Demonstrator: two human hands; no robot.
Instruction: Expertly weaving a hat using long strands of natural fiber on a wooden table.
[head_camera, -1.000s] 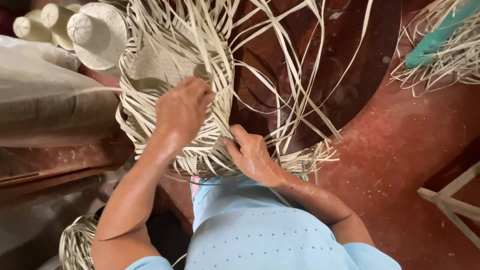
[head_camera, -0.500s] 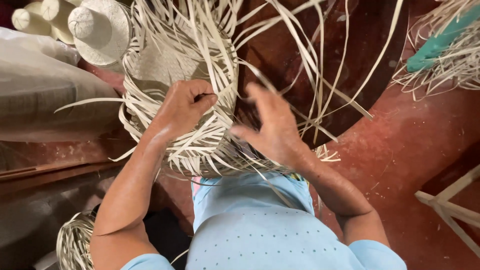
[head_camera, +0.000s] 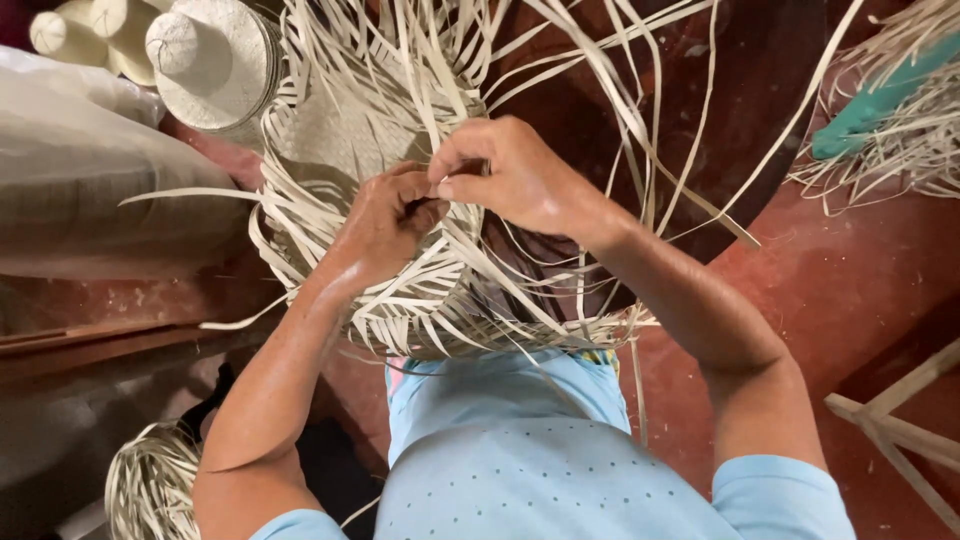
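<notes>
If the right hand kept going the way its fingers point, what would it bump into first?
The right hand points left, so it would probably meet the left hand first. Their fingertips already look nearly touching over the straw strips, though depth is hard to judge.

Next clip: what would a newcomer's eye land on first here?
Two bare hands meet mid-frame, the left hand and right hand pinching pale straw strips of a half-woven hat whose loose ends fan outward. At upper left sit finished straw hats; a turquoise object lies among more straw at upper right.
</notes>
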